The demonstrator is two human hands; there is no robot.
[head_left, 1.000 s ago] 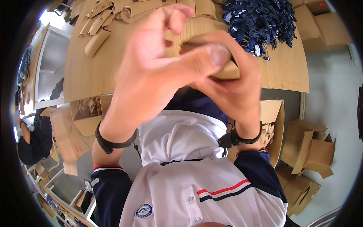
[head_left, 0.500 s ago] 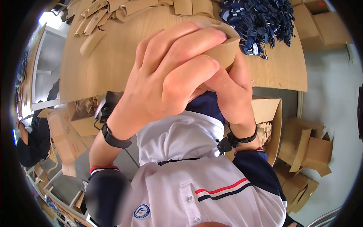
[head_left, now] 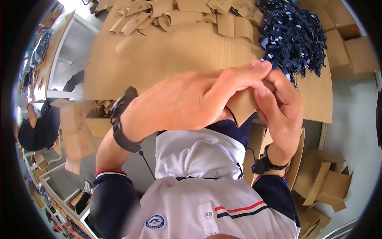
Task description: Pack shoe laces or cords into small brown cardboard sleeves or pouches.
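Note:
Both hands hold one small brown pillow-shaped cardboard box (head_left: 242, 106) above the table's near edge. My left hand (head_left: 207, 93) reaches over it from the left, its fingers bent across the top. Around the right side of the box wrap the fingers and thumb of my right hand (head_left: 283, 97). A curved lower end of the box with a dark edge shows between the hands; the rest is covered. Beyond my right hand lies a heap of dark blue bundled cords (head_left: 292, 38).
Several flat brown pillow boxes (head_left: 179, 18) lie along the far side of the wooden table (head_left: 159, 55). Open cartons (head_left: 324, 181) stand on the floor at right, and another carton (head_left: 73, 127) at left. At far left is a person in dark clothes (head_left: 38, 129).
Both hands have moved right with the box, and my left hand has turned flatter across it. The end of the box facing up at the far side is now covered; a lower end shows.

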